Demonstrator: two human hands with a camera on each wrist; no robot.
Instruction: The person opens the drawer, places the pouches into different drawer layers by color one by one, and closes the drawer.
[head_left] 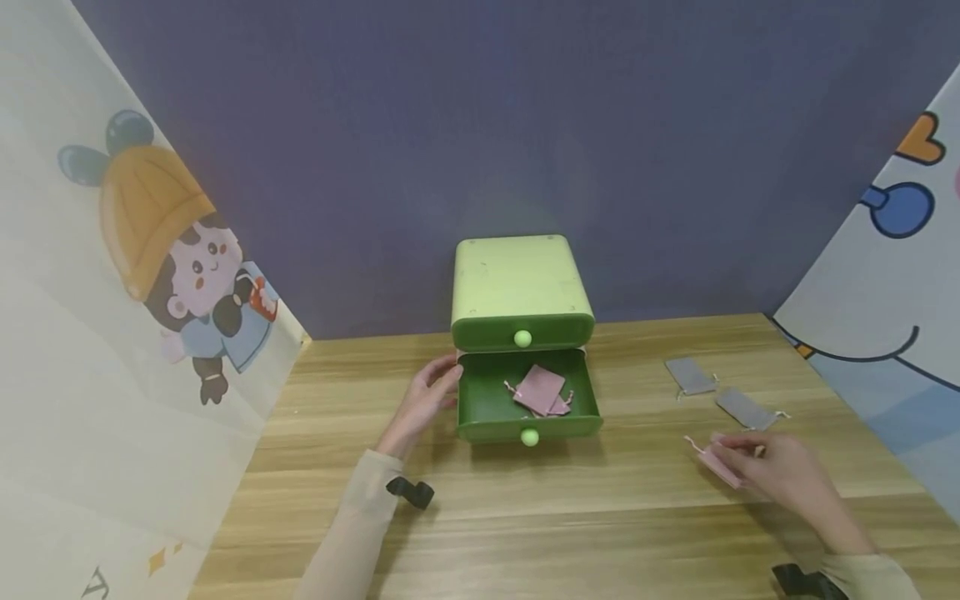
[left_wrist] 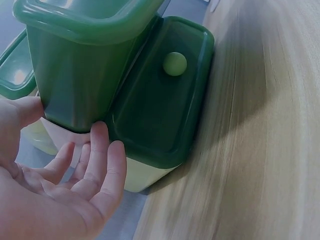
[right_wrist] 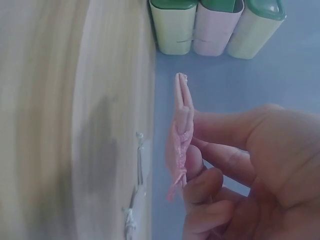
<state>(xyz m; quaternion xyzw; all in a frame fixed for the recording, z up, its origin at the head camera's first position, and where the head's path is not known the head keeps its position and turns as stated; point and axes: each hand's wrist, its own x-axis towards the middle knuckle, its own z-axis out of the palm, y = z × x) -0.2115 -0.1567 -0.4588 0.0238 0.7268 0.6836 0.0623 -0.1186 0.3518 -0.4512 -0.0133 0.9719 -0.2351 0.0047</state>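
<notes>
My left hand (head_left: 424,403) is at the left side of a small chest of drawers (head_left: 521,279), its thumb and fingertips touching the pulled-out middle drawer (left_wrist: 75,80). The fingers are loosely bent and not wrapped round anything. Inside that green drawer lie pink drawstring pouches (head_left: 540,389), overlapping. On the right, my right hand (head_left: 780,471) pinches another pink drawstring pouch (right_wrist: 181,135) between thumb and fingers, above the table. Two grey drawstring pouches (head_left: 690,376) lie just beyond this hand.
The wooden table (head_left: 600,533) meets a dark blue panel (head_left: 517,125) behind the chest. White printed panels stand at left (head_left: 67,375) and right. The top drawer (head_left: 487,335) and bottom drawer (left_wrist: 155,115) are closed, each with a round light-green knob.
</notes>
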